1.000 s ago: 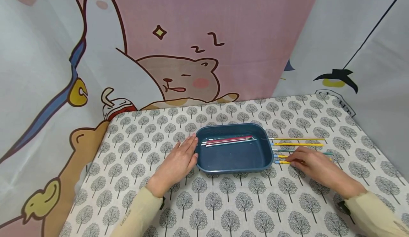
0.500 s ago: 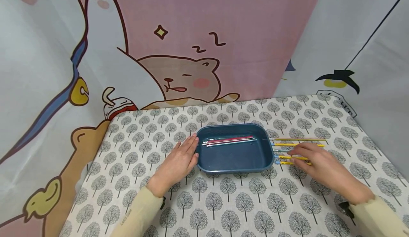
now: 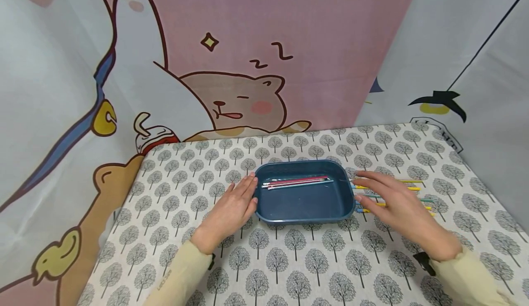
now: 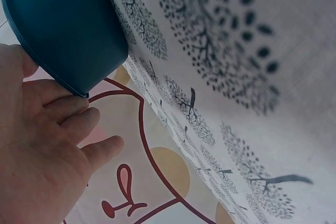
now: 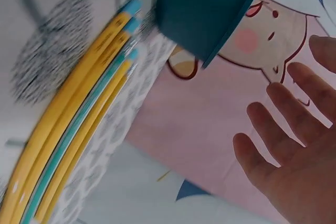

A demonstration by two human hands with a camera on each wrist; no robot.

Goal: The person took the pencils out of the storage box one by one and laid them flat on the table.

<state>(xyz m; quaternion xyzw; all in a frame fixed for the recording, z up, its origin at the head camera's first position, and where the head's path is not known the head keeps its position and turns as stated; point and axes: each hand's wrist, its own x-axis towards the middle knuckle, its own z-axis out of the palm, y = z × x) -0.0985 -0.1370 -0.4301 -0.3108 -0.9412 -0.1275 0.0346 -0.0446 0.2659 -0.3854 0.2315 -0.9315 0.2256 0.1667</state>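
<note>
Lower centre: bracing dark-blue plastic bin [image 3: 303, 205] with left hand [image 3: 231, 208], fingers straight, likely against sliding | lower right: hovering right hand [image 3: 398, 205] over yellow and teal pencils [image 5: 76, 121], laid side by side probably for order, fingers extended, gripping nothing | vs earlier: moved up-left toward bin

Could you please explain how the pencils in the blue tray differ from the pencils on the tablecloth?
Colour: the tray pencils include red ones; the cloth pencils are yellow, except one blue-green.
Arrangement: the tray pencils lie bunched; the cloth pencils are more spread out.
Visibility: in the head view, the right hand partly hides the cloth pencils, not the tray pencils.
Both groups are long and thin.
</note>
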